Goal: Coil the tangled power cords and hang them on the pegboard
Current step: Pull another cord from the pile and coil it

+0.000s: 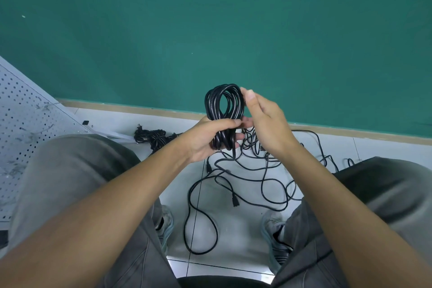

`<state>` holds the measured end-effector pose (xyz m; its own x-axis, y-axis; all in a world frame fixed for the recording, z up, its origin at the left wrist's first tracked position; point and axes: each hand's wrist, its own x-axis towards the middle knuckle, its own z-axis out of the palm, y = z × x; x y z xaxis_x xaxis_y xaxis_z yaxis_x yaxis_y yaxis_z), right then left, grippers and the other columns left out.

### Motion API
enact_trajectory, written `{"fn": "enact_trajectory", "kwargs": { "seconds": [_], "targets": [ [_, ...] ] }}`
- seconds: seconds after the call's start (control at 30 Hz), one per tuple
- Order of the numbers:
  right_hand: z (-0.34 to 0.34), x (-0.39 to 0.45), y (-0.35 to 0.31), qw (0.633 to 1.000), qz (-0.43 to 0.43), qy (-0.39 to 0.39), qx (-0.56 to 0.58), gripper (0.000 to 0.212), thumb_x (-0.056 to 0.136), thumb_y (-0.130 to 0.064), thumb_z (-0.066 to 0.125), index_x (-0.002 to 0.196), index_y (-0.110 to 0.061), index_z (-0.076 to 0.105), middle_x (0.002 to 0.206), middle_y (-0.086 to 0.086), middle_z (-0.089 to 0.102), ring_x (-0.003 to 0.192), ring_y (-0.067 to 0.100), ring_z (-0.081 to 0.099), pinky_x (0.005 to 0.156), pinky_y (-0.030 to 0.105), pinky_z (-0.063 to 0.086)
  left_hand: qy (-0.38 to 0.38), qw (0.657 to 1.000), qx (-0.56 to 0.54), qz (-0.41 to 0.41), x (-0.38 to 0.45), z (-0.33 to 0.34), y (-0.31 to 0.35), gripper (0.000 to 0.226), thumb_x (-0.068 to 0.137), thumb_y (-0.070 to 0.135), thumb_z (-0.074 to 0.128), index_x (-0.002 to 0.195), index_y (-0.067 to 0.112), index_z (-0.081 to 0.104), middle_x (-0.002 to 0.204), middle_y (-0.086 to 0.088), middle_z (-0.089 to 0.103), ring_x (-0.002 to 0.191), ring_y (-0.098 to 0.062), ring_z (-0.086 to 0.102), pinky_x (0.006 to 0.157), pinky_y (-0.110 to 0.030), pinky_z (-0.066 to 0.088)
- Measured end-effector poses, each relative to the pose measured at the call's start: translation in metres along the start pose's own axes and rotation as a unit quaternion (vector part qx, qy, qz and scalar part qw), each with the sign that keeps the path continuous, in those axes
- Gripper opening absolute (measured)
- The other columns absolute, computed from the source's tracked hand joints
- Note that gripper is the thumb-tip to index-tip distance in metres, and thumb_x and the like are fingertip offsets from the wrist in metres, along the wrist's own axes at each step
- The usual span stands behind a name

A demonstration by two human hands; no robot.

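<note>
Left hand (205, 138) grips the lower part of a coiled black rubber power cord (224, 110), with the fingers curled round the bundle of loops and the thumb laid across the front. Above this hand the loops stand upright as a narrow oval. Right hand (264, 121) is just beside the coil on its right side; its thumb and fingertips touch the upper right edge of the loops, and the other fingers are loosely bent, so the hand seems to pinch the loops lightly.

From under the left hand one strand of the cord hangs down and joins a loose tangle of thin black cords (254, 177), which lies on the white tiled floor (233, 236) below both hands, between the person's two knees in grey trousers (77, 170). A black plug end (234, 201) lies in this tangle.

To the left of the left hand, further away on the floor, a second bundle of black cord (154, 138) lies already wound. Far left of it, a white perforated metal pegboard (25, 112) is leaning. Beyond the hands a green wall (210, 18) rises.
</note>
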<state>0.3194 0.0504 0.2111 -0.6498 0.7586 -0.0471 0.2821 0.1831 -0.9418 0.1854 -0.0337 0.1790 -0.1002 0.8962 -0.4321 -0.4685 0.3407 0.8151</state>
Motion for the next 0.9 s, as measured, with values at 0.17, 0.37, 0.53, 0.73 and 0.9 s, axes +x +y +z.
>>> {"fn": "enact_trajectory", "kwargs": {
  "seconds": [0.17,0.37,0.53,0.73,0.9],
  "targets": [
    [0.000,0.001,0.005,1.000,-0.013,-0.004,-0.019,0.044,0.107,-0.053,0.035,0.117,-0.024,0.068,0.112,0.017,0.071,0.079,0.030,0.065,0.088,0.050,0.058,0.004,0.999,-0.039,0.006,-0.001,0.004,-0.002,0.016,0.102,0.009,0.058,0.112,0.003,0.070,0.099,-0.004,0.077,0.086,-0.019,0.073,0.074,-0.026,0.058],
    [0.000,0.005,0.010,0.999,-0.013,-0.013,-0.037,0.051,0.101,-0.063,0.036,0.119,-0.030,0.070,0.112,-0.010,0.074,0.109,0.014,0.069,0.102,0.045,0.052,0.026,0.999,-0.043,0.008,0.001,0.003,-0.001,0.017,0.101,0.008,0.061,0.117,0.007,0.068,0.097,-0.002,0.078,0.097,-0.020,0.071,0.070,-0.029,0.059],
    [0.000,0.003,0.010,0.999,-0.023,0.000,-0.047,0.040,0.108,-0.046,0.043,0.135,-0.025,0.063,0.126,-0.014,0.068,0.118,0.002,0.059,0.106,0.030,0.046,0.054,0.998,-0.016,0.013,0.005,0.003,-0.002,0.023,0.098,0.011,0.067,0.118,0.000,0.070,0.093,-0.003,0.075,0.087,-0.019,0.071,0.070,-0.031,0.059],
    [0.010,0.002,0.019,0.999,0.006,-0.040,-0.023,0.048,0.107,-0.050,0.041,0.147,-0.028,0.053,0.123,-0.010,0.068,0.102,-0.001,0.066,0.096,0.014,0.048,0.098,0.994,-0.024,0.030,0.011,0.000,-0.001,0.020,0.096,0.019,0.072,0.105,0.001,0.069,0.080,-0.004,0.063,0.067,-0.016,0.064,0.064,-0.030,0.057],
    [0.030,-0.008,0.026,0.987,0.090,-0.133,0.004,0.075,0.094,-0.080,0.023,0.140,-0.032,0.058,0.117,-0.007,0.073,0.104,0.006,0.070,0.109,0.042,0.046,0.165,0.983,-0.057,0.050,0.015,-0.010,0.009,0.025,0.099,0.025,0.069,0.081,0.009,0.061,0.063,-0.003,0.057,0.055,-0.016,0.059,0.062,-0.031,0.056]
  ]
}}
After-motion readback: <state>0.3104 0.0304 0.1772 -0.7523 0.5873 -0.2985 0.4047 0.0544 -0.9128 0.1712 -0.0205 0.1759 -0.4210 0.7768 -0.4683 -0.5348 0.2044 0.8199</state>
